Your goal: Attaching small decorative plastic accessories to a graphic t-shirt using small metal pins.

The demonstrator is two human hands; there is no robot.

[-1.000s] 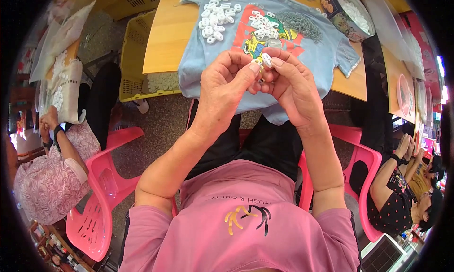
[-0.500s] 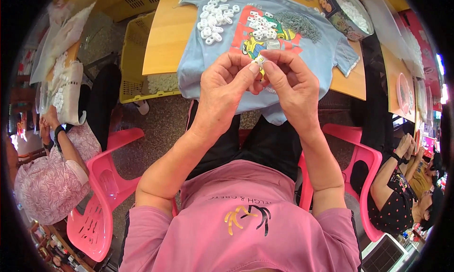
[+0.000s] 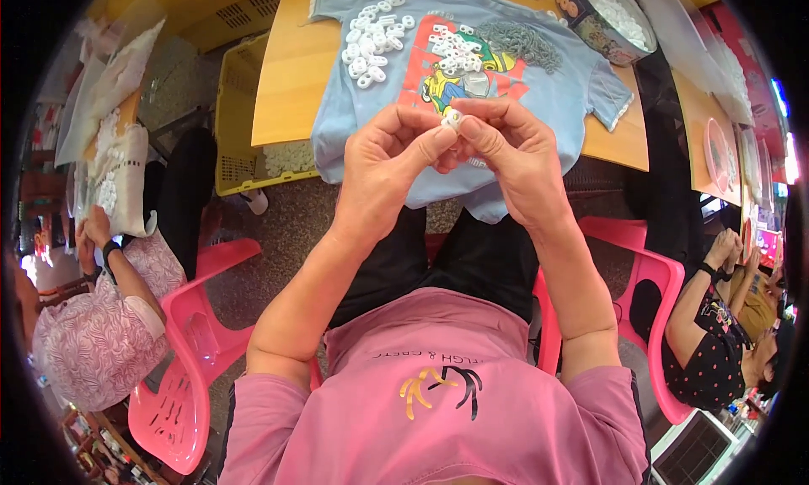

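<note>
A small white plastic piece (image 3: 452, 119) sits pinched between the fingertips of both hands, above the near edge of the table. My left hand (image 3: 392, 148) grips it from the left with thumb and fingers, and my right hand (image 3: 510, 144) from the right. Beyond them a blue T-shirt (image 3: 337, 118) covers part of the table. Lying on it are a pile of white oval pieces with holes (image 3: 371, 42), a smaller pile of white parts (image 3: 455, 48) on the printed picture, and a heap of small grey parts (image 3: 522, 45) too fine to name.
A round patterned tin (image 3: 594, 30) of white pieces stands at the far right of the wooden table (image 3: 282, 89). Below its left side is a yellow crate (image 3: 223, 148). Pink chairs (image 3: 181, 384) flank me, with a person at work (image 3: 101, 342) on the left and others on the right.
Both hands have shifted slightly down and left in the picture, with the white piece turned so that more of it shows. The view has also moved a little.
</note>
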